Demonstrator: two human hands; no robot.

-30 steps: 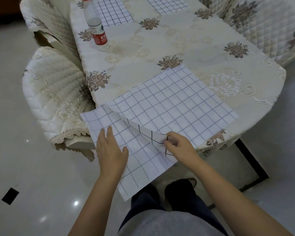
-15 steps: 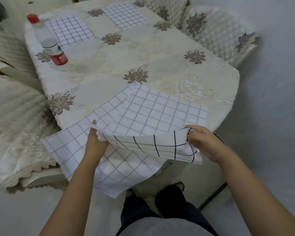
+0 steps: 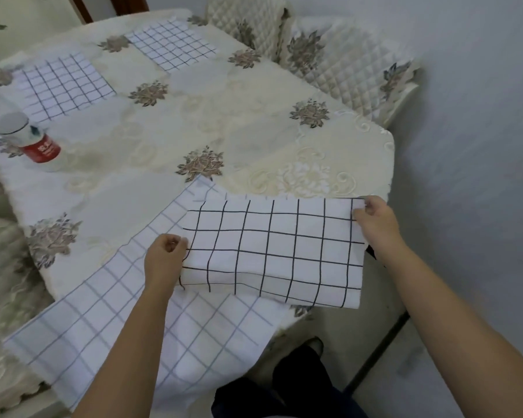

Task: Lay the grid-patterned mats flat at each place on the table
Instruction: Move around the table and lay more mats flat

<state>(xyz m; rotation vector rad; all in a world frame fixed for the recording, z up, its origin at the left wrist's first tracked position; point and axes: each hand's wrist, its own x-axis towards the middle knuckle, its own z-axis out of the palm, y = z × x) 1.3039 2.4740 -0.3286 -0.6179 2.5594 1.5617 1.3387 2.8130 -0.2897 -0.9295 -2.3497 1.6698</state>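
I hold a white mat with a dark grid [image 3: 272,251] stretched over the table's near corner. My left hand [image 3: 163,257] pinches its left edge and my right hand [image 3: 372,218] pinches its far right corner. Under it lies a second mat with a paler grid [image 3: 127,321], which hangs over the table's near edge towards me. Two more grid mats lie flat at the far end, one on the left [image 3: 64,86] and one further right [image 3: 171,45]. The table [image 3: 224,116] wears a cream cloth with embroidered flowers.
A plastic bottle with a red label [image 3: 27,137] stands near the table's left edge. Quilted chairs stand at the far right [image 3: 338,61] and along the left side [image 3: 0,267]. Grey floor lies to the right.
The top mat has been lifted off the lower one and spread out to the right between both hands. My view has swung to the right and moved nearer the table.
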